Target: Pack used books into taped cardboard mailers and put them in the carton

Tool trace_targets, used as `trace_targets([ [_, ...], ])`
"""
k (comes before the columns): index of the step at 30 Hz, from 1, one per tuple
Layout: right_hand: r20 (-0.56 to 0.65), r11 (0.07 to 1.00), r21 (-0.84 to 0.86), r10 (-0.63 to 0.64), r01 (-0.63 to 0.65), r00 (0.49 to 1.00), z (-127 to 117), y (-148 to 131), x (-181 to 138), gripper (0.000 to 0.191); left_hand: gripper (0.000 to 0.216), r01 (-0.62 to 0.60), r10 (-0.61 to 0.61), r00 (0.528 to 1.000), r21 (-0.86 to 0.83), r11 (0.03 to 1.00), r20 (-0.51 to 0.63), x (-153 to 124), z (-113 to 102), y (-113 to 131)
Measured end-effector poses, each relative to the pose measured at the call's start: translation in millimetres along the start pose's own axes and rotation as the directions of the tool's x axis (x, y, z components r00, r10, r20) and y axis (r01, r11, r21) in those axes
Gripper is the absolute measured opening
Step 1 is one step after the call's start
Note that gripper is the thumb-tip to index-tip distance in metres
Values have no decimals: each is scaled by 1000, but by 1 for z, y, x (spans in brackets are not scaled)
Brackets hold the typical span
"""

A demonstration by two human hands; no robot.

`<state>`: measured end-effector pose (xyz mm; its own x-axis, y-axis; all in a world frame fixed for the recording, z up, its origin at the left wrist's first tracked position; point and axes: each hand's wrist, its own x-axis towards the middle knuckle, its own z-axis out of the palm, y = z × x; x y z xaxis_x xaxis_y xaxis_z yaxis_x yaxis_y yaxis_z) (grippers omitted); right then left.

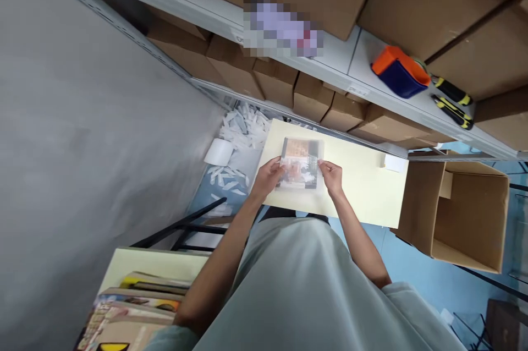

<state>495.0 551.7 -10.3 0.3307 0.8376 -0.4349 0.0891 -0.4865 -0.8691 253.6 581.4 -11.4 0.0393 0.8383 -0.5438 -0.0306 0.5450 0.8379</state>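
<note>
A book in a clear plastic sleeve (300, 164) lies over the pale yellow table (358, 188) in front of me. My left hand (269, 176) grips the left edge of the sleeved book, its fingers closed. On the opposite edge my right hand (331, 176) pinches the plastic near the upper right side. The cover shows orange and dark patches, too blurred to read. Whether the book rests on the table or is held slightly above it, I cannot tell.
A small white block (394, 163) sits at the table's right end. An open cardboard box (470, 213) stands beyond it. White paper strips (245, 128) litter the left corner. Books (136, 307) are stacked behind me at left. The shelf (334, 59) above carries boxes and a box cutter (452, 111).
</note>
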Motion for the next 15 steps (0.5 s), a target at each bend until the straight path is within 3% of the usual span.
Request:
trace_targets([
  [3, -9, 999, -41, -5, 5, 1000, 59, 18, 34, 53, 61, -14, 20, 997, 74, 997, -69, 44, -40, -23],
  [7, -85, 987, -143, 61, -73, 995, 111, 39, 71, 50, 54, -24, 38, 994, 132, 991, -107, 100, -61, -39],
  [11, -147, 975, -191, 87, -114, 985, 129, 48, 85, 48, 48, -18, 32, 996, 158, 987, -82, 134, -59, -44],
  [15, -128, 971, -219, 64, -91, 990, 123, 44, 84, 45, 39, 3, 7, 998, 158, 987, -60, 140, -57, -46],
])
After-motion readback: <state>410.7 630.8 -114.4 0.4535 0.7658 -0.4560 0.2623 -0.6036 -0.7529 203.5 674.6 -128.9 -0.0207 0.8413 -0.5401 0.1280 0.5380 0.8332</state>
